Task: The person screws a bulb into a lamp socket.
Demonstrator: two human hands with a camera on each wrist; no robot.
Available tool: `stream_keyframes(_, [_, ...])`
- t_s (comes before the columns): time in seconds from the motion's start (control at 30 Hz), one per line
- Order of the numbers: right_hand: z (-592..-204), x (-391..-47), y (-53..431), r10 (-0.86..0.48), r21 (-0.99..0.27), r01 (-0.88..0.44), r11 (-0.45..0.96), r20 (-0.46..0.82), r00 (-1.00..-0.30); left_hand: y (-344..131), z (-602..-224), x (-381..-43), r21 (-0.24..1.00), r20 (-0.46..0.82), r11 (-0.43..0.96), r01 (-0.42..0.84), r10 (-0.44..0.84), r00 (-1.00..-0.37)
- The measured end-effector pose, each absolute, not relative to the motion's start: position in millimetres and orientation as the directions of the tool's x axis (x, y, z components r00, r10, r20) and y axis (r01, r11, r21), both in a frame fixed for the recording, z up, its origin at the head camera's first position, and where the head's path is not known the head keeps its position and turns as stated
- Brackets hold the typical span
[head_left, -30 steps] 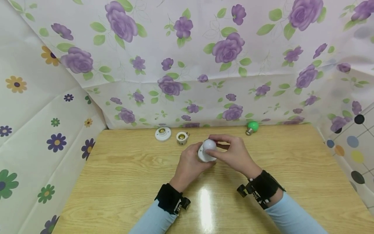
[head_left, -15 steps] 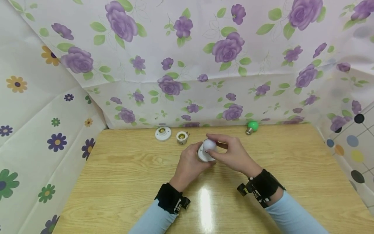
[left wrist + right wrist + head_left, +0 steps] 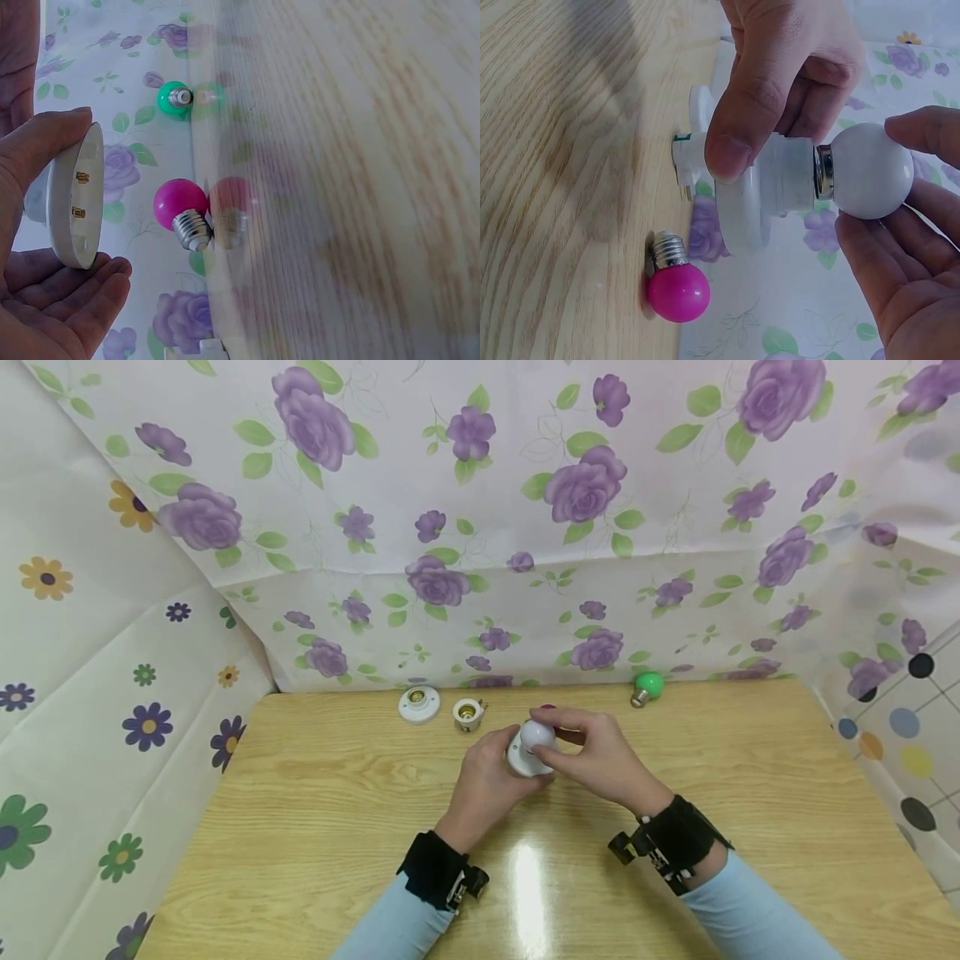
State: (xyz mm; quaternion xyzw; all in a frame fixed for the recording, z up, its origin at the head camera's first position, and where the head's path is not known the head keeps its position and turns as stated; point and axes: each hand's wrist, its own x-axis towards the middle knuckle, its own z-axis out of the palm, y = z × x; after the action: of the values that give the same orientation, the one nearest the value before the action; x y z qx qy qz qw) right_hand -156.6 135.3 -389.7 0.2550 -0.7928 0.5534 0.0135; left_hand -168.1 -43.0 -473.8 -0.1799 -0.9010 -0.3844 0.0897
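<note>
My left hand [image 3: 487, 785] grips a white lamp holder [image 3: 787, 176] by its round base, thumb on one side and fingers on the other. In the left wrist view, the underside of that lamp holder [image 3: 86, 195] shows two brass terminals. A white light bulb [image 3: 874, 172] sits in the holder's mouth, with a narrow band of its metal base showing. My right hand [image 3: 600, 756] pinches the bulb's globe between thumb and fingers. Both things are held above the table.
Behind the hands lies a pink bulb [image 3: 679, 292]. A green bulb [image 3: 649, 684] lies near the table's back edge, to the right. A round-based lamp holder [image 3: 427, 712] and a smaller white socket [image 3: 468, 724] stand at the back left. Floral sheeting [image 3: 375, 539] rises behind the table.
My right fingers have shifted slightly around the bulb, and a bit of the pink bulb now shows above them in the head view. The left hand stays in place.
</note>
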Motion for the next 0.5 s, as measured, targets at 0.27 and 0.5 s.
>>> stream_keyframes(0.27, [-408,-165,139,-0.369,-0.871,-0.424,0.248,0.320,-0.873,-43,-474,-168,0.667,0.281,0.644,0.374,0.248,-0.927])
stream_keyframes(0.5, [-424,-174,143,-0.352,-0.874,-0.418,0.247,0.320,-0.879,-42,-473,-167,0.679,0.287,0.628,0.380,0.249,-0.925])
